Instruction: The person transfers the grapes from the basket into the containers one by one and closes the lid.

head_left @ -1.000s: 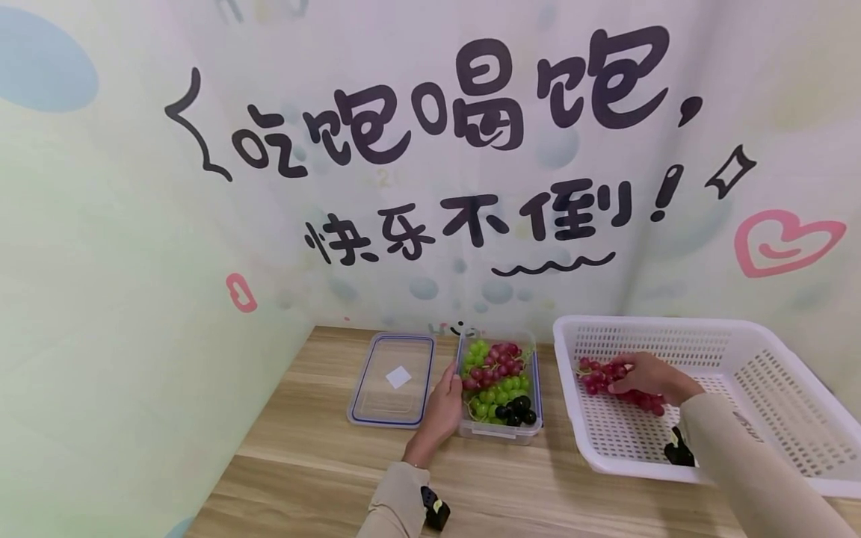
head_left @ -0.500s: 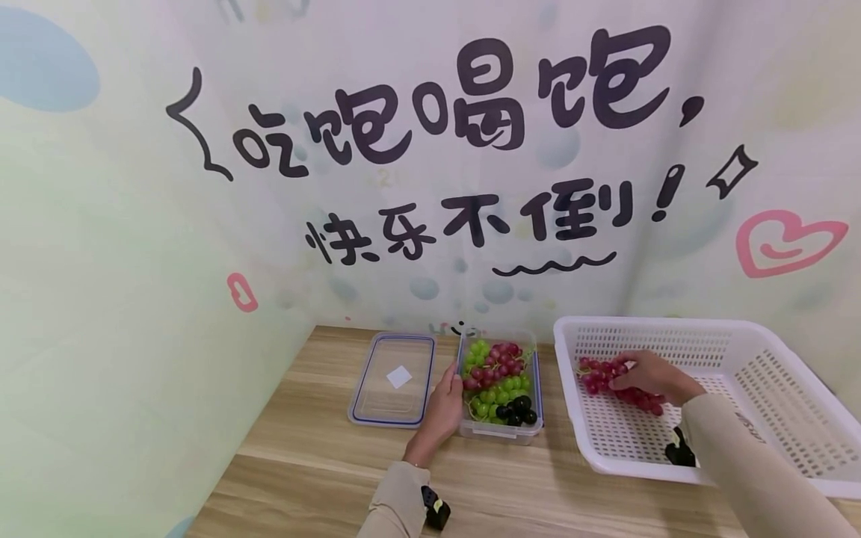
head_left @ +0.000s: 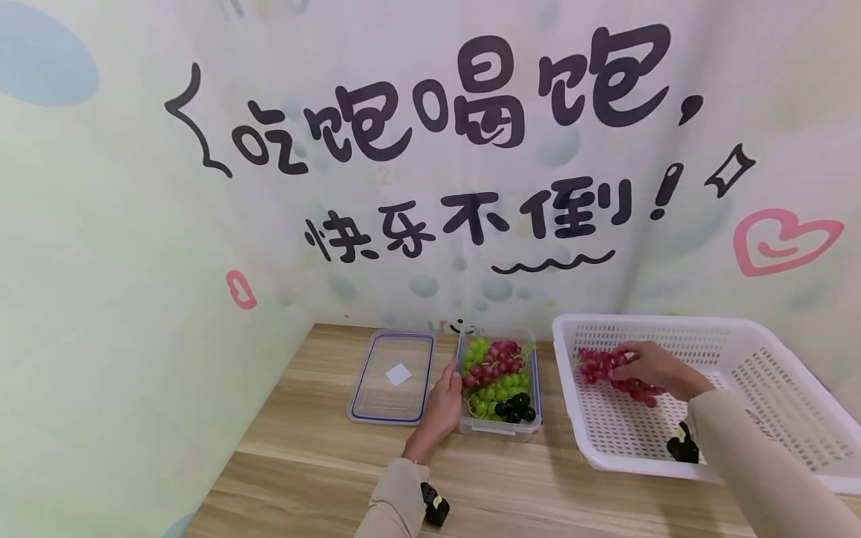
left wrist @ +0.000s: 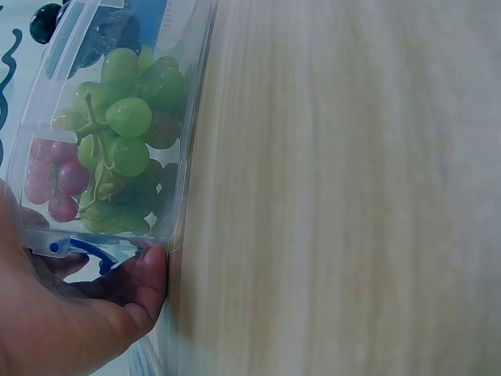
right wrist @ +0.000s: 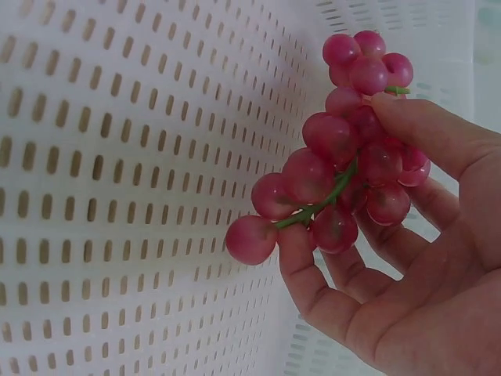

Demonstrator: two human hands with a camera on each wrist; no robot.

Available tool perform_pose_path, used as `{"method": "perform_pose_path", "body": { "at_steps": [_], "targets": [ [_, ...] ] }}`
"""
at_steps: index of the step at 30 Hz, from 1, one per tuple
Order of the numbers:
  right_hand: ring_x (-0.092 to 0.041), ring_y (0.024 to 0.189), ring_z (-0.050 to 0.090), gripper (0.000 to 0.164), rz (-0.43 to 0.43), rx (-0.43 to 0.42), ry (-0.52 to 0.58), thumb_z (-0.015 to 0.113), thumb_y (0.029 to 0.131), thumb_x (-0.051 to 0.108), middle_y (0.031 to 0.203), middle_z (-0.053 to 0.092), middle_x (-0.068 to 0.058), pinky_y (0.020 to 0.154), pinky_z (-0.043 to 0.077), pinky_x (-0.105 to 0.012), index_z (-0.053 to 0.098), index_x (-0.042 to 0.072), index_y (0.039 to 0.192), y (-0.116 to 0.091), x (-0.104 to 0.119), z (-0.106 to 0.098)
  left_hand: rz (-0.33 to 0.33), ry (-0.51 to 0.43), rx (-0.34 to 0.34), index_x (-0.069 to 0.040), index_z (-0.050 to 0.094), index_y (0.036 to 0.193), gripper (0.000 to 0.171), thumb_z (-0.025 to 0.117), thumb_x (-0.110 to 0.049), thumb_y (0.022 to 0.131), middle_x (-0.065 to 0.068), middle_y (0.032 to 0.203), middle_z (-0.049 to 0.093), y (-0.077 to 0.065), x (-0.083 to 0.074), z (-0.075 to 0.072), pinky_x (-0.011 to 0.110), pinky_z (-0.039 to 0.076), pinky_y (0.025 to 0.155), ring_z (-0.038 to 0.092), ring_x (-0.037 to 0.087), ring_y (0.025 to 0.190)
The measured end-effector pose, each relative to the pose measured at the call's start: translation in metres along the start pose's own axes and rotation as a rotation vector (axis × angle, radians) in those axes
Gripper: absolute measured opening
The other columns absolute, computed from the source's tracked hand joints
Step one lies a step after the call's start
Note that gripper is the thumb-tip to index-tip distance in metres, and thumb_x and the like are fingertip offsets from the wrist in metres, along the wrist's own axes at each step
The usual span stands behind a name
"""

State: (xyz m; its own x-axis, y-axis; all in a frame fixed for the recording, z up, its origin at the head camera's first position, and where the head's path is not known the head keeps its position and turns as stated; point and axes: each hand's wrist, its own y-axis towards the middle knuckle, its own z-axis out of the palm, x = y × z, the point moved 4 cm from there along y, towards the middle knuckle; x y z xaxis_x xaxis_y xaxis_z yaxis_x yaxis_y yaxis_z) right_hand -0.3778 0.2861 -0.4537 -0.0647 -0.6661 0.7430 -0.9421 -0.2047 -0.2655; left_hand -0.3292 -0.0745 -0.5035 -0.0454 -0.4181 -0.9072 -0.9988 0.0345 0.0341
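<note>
My right hand [head_left: 654, 368] holds a bunch of red grapes [right wrist: 333, 176] inside the white basket, thumb on one side and fingers under the stem, as the right wrist view shows. In the head view the bunch hangs close over the basket floor. My left hand [head_left: 440, 407] grips the left side of a clear plastic food container [head_left: 499, 430], its fingertips by a blue-edged clasp in the left wrist view. Lying in the container are green grapes [left wrist: 129, 117], red grapes [head_left: 501, 360] and black grapes [head_left: 516, 409].
The container's clear lid [head_left: 383, 377] with a blue seal and a white label lies flat left of the container. At the right stands the perforated white basket [head_left: 632, 465]. A printed cloth wall [head_left: 430, 299] rises directly behind the wooden table [head_left: 296, 463].
The right hand has risen slightly with the red grapes, and the bunch now sits a little higher in the basket. The left hand and the container stay put.
</note>
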Motion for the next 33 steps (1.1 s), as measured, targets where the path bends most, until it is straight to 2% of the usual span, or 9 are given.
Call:
{"method": "perform_pose_path", "body": {
  "at_steps": [3,8,11,14,20,26,33],
  "targets": [
    [-0.023,0.085,0.060,0.049,0.009,0.003,0.006,0.072,0.091,0.020,0.114,0.063,-0.023,0.070,0.057,-0.038,0.054,-0.005,0.129,-0.001,0.001,-0.002,-0.003,0.001,-0.001,-0.003,0.027,0.156,0.050,0.025,-0.023,0.110,0.024,0.155,0.036,0.001,0.000,0.000,0.057,0.030,0.115,0.037,0.042,0.140],
    [-0.024,0.086,0.062,0.057,0.013,0.006,0.003,0.071,0.091,0.024,0.119,0.061,-0.027,0.073,0.058,-0.039,0.049,-0.006,0.135,-0.004,0.005,-0.005,-0.013,0.000,-0.003,-0.004,0.027,0.156,0.050,0.025,-0.024,0.110,0.023,0.155,0.037,0.001,0.001,0.001,0.054,0.037,0.109,0.050,0.038,0.125],
    [-0.024,0.087,0.063,0.060,0.019,0.006,0.016,0.072,0.091,0.026,0.122,0.059,-0.029,0.075,0.059,-0.040,0.047,-0.005,0.137,-0.005,0.006,-0.006,-0.018,-0.002,-0.002,-0.005,0.026,0.157,0.051,0.025,-0.024,0.110,0.023,0.155,0.037,0.000,0.000,0.001,0.052,0.040,0.105,0.052,0.037,0.122],
    [-0.024,0.088,0.064,0.062,0.021,0.006,0.034,0.072,0.091,0.028,0.124,0.059,-0.029,0.076,0.059,-0.040,0.047,-0.004,0.138,-0.007,0.006,-0.008,-0.018,-0.001,-0.001,-0.006,0.026,0.157,0.051,0.024,-0.024,0.110,0.023,0.155,0.036,-0.001,-0.001,0.000,0.053,0.038,0.108,0.050,0.038,0.126],
    [-0.024,0.088,0.063,0.060,0.014,0.001,0.040,0.072,0.091,0.030,0.120,0.061,-0.026,0.076,0.059,-0.040,0.049,-0.004,0.135,-0.008,0.008,-0.012,-0.011,-0.001,-0.003,-0.005,0.026,0.156,0.051,0.024,-0.025,0.110,0.023,0.157,0.034,0.000,-0.001,0.000,0.055,0.027,0.117,0.034,0.041,0.143],
    [-0.024,0.087,0.062,0.055,0.019,0.002,0.065,0.070,0.093,0.028,0.116,0.063,-0.022,0.076,0.058,-0.040,0.049,-0.002,0.133,-0.010,0.012,-0.014,-0.026,-0.013,0.005,-0.005,0.024,0.157,0.052,0.023,-0.026,0.110,0.021,0.158,0.031,-0.001,0.000,0.000,0.054,0.025,0.118,0.029,0.040,0.145],
    [-0.025,0.088,0.062,0.060,0.007,-0.006,0.076,0.071,0.092,0.032,0.119,0.061,-0.023,0.077,0.058,-0.040,0.047,-0.001,0.136,-0.014,0.017,-0.017,-0.016,-0.006,-0.002,-0.003,0.026,0.156,0.051,0.023,-0.024,0.110,0.023,0.157,0.033,-0.001,-0.001,-0.001,0.056,0.025,0.117,0.029,0.042,0.145]
  ]
}}
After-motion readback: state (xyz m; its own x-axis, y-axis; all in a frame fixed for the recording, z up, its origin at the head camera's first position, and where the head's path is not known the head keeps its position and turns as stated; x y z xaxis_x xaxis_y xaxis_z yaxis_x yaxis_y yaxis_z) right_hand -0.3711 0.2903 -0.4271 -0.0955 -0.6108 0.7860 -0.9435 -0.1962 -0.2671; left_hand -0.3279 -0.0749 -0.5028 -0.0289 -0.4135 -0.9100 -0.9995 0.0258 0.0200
